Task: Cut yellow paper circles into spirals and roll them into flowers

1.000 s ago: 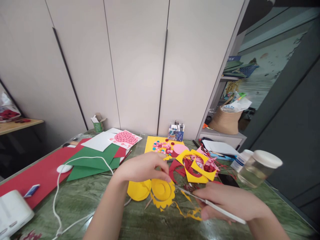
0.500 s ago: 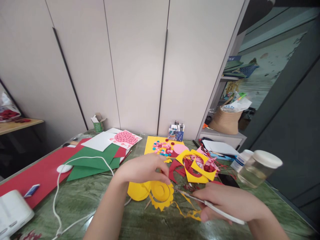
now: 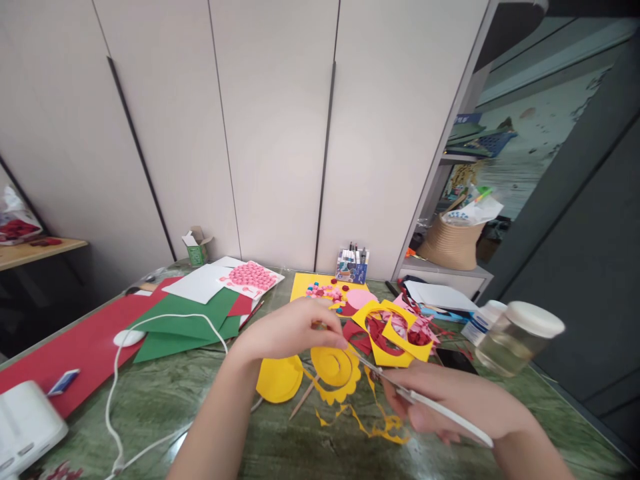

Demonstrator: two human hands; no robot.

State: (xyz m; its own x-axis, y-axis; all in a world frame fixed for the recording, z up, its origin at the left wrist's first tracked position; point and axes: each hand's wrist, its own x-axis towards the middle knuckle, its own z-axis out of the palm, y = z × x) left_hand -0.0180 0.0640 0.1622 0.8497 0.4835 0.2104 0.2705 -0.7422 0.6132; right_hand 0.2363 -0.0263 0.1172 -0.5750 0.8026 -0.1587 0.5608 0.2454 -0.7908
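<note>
Between the fingers of my left hand (image 3: pixel 295 327) hangs a yellow paper spiral (image 3: pixel 334 373) with a scalloped outer edge. My right hand (image 3: pixel 445 400) grips white-handled scissors (image 3: pixel 440 410); their tips point left and reach the spiral's upper right edge beside my left fingertips. Below the spiral, thin yellow paper offcuts (image 3: pixel 385 427) trail on the green table (image 3: pixel 280 447). A yellow paper disc (image 3: pixel 279 380) lies under and left of the spiral. Close to it rests a thin wooden stick (image 3: pixel 303 398), its upper end hidden by the paper.
Yellow cut-out frames (image 3: pixel 395 357) with red and pink scraps lie behind my right hand. A phone (image 3: pixel 456 361) and a lidded jar (image 3: pixel 517 337) are at right. Green paper (image 3: pixel 187 327), red paper (image 3: pixel 85 343) and a white cable (image 3: pixel 116 393) spread left. Pens stand in a box (image 3: pixel 353 265).
The spiral has shifted slightly right and up in my left hand, baring more of the stick. The scissors have tilted, tips higher. The trailing yellow offcuts show more of their length.
</note>
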